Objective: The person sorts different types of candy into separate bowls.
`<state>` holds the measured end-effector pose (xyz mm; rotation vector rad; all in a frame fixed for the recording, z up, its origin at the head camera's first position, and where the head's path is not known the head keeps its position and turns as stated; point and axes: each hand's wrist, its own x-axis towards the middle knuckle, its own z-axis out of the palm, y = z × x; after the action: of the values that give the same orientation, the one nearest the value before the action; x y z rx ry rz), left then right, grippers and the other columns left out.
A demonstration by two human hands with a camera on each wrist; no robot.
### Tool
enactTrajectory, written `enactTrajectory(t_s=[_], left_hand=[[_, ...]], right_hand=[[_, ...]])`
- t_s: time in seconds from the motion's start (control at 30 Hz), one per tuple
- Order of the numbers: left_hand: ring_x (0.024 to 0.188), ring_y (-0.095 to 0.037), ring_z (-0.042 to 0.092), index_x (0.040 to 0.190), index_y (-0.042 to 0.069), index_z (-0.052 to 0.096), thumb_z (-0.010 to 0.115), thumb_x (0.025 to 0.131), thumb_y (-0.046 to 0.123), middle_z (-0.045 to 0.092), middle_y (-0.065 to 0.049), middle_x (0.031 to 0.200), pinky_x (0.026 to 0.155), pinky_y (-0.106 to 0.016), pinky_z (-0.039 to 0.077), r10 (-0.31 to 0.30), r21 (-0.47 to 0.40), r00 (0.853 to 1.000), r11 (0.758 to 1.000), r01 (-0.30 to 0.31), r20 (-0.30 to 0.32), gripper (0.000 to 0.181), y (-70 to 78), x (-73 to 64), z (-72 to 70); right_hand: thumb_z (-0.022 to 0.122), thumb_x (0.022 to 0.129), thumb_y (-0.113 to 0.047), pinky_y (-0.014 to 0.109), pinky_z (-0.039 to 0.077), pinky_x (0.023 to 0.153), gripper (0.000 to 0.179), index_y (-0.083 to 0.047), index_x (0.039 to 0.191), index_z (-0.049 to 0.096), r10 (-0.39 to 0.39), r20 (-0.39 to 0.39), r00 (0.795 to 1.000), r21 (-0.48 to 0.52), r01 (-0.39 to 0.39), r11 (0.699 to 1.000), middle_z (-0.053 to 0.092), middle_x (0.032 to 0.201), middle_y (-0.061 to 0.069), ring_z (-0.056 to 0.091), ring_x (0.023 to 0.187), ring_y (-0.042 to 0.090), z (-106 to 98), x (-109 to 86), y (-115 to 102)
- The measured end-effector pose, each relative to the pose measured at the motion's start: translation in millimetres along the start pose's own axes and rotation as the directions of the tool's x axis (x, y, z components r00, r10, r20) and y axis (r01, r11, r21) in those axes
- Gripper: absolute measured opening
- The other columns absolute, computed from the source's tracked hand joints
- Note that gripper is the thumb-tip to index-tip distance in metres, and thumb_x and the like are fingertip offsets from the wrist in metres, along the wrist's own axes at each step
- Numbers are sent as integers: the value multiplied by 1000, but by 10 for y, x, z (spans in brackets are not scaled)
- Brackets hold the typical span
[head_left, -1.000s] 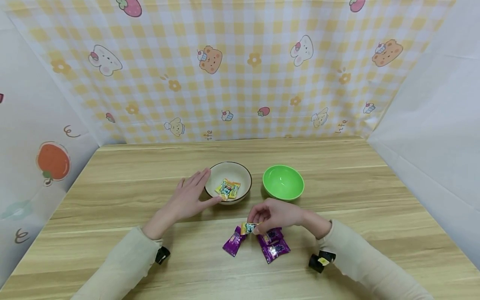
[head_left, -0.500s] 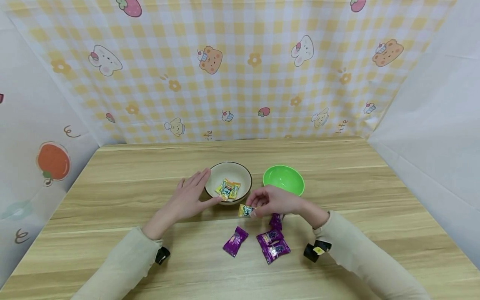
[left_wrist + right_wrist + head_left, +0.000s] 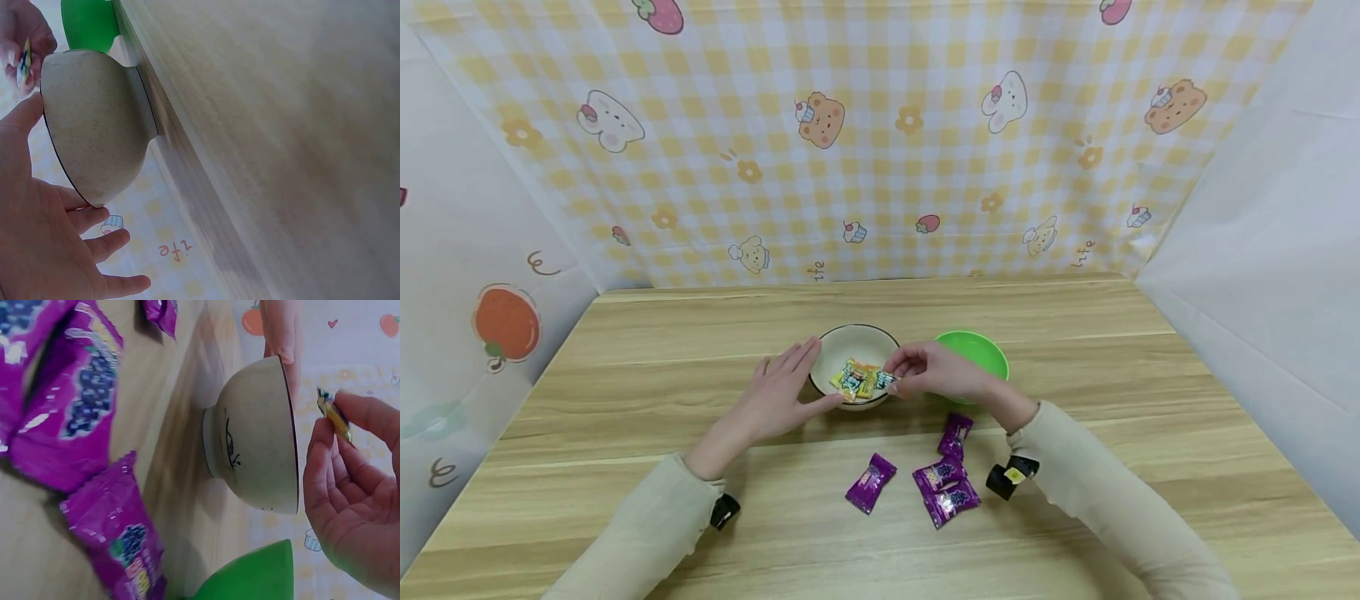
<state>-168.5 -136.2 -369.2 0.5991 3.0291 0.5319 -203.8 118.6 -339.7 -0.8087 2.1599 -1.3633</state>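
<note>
In the head view my right hand [image 3: 936,369] pinches a small yellow wrapped candy [image 3: 885,380] between thumb and fingers, at the right rim of the cream bowl [image 3: 854,342]. The right wrist view shows this candy [image 3: 334,416] just above the dark-edged rim. Inside the bowl lie several yellow wrapped candies [image 3: 854,380]. My left hand [image 3: 778,390] rests against the bowl's left side, its fingers extended and spread. In the left wrist view, the thumb and fingertips of the left hand [image 3: 50,231] touch the bowl's rim [image 3: 94,125] at two places.
A green bowl [image 3: 973,350] stands to the right, partly behind my right hand. Several purple candy packets lie in front: one packet [image 3: 871,483] at left, another packet [image 3: 956,433] nearer the green bowl. A patterned cloth [image 3: 880,167] hangs behind the wooden table [image 3: 700,333].
My right hand has lifted the yellow candy from among the purple packets and moved it up and left to the cream bowl. The left hand has stayed put.
</note>
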Motion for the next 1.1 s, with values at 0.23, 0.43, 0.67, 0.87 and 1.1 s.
enactTrajectory(t_s=[0.23,0.43,0.67,0.87,1.1], left_hand=[[129,-31,16,141,5,16,36,76,72,17,-11,144,97,-57,8,1,-6,1000,1000,-1,8,95,-13,-1,5],[128,-31,17,141,5,16,34,76,73,17,-11,144,97,-58,9,7,-8,1000,1000,-7,5,96,-14,-8,2],[129,-31,16,141,6,15,34,76,72,16,-10,144,97,-57,9,10,-7,1000,1000,-10,8,95,-17,-4,4],[129,-30,16,141,5,16,35,76,72,17,-10,144,97,-57,9,13,-5,1000,1000,-13,9,95,-19,1,7],[128,-31,17,141,5,16,36,77,71,17,-10,144,97,-57,10,15,0,1000,1000,-15,0,94,-17,-4,1]], right_hand=[[67,78,-9,25,44,64,22,-1,97,60,39,-124,991,-33,-44,998,57,83,6,53,76,17,10,148,-14],[67,78,-11,28,45,64,23,-2,98,61,76,-201,977,-54,-88,995,58,83,6,53,76,18,44,249,-31],[68,77,-12,27,45,61,23,-2,97,61,91,-266,960,-59,-110,992,58,81,5,54,72,18,102,342,-44],[68,77,-11,25,44,60,27,2,99,60,64,-276,959,-71,-87,994,59,81,4,54,73,17,119,353,-30],[66,79,-10,27,46,66,25,3,100,60,-9,-253,968,-65,-8,998,60,83,5,56,75,18,76,274,-50]])
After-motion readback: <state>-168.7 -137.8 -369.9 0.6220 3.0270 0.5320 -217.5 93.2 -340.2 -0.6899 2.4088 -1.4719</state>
